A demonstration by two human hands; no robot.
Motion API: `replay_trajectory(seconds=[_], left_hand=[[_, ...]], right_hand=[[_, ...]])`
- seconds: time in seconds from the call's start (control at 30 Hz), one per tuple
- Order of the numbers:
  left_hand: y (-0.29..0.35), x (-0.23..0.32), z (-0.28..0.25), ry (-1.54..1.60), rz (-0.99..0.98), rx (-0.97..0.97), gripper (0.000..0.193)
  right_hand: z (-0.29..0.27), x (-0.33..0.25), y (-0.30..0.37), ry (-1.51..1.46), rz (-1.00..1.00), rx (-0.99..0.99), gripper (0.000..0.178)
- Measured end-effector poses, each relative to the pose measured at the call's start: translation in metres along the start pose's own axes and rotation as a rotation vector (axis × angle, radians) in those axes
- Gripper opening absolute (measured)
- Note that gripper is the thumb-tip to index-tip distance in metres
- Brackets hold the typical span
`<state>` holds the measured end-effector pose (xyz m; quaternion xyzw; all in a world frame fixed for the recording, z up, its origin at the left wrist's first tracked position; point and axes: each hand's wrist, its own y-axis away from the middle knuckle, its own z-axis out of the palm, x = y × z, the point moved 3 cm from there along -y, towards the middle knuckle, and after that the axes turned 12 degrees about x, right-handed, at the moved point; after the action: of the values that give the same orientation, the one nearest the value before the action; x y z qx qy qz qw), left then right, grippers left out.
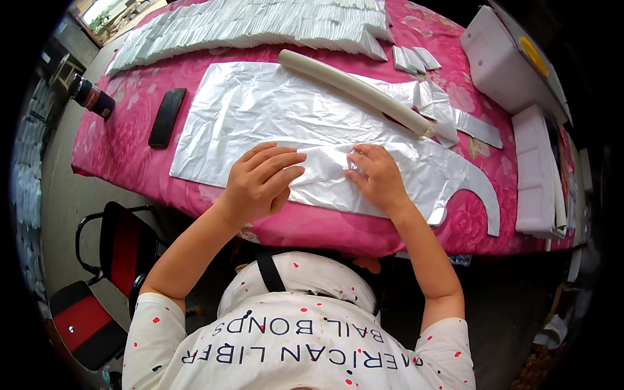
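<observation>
A white, semi-transparent plastic bag [253, 110] with a curved handle cutout lies spread and wrinkled in front of me. My left hand [263, 177] is over its near part, with fingers slightly bent and apart. To the right, my right hand [377, 174] has its thumb and fingers closed on a bunched bit of the bag's film. Between my hands runs a crease in the film. Across the far part of the bag lies a long beige tube [351, 88], slanting down to the right.
Stacks of folded white bags [260, 26] line the far edge of the pink flowered tablecloth [130, 149]. A black phone [167, 117] and a dark bottle [92, 96] are at left. White foam boxes [536, 172] stand at right. Red-and-black chairs [127, 240] sit lower left.
</observation>
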<state>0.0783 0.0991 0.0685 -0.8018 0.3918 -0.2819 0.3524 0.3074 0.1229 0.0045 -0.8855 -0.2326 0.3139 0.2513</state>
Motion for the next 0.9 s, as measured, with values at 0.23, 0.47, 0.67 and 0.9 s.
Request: replay_trajectory(seconds=[0.23, 0.47, 0.67, 0.9], left_hand=[[0.037, -0.015, 0.042, -0.111, -0.349, -0.363, 0.051], [0.043, -0.027, 0.043, -0.068, -0.334, -0.332, 0.035], [0.046, -0.052, 0.039, -0.007, -0.544, -0.383, 0.027], [0.036, -0.101, -0.005, -0.078, -0.869, -0.079, 0.031]], right_hand=[[0.003, 0.006, -0.006, -0.061, 0.056, 0.023, 0.012], [-0.001, 0.008, -0.015, -0.129, 0.136, -0.016, 0.007], [0.007, 0.023, -0.045, -0.022, 0.081, -0.112, 0.011], [0.031, -0.001, -0.081, 0.201, -0.135, 0.139, 0.022]])
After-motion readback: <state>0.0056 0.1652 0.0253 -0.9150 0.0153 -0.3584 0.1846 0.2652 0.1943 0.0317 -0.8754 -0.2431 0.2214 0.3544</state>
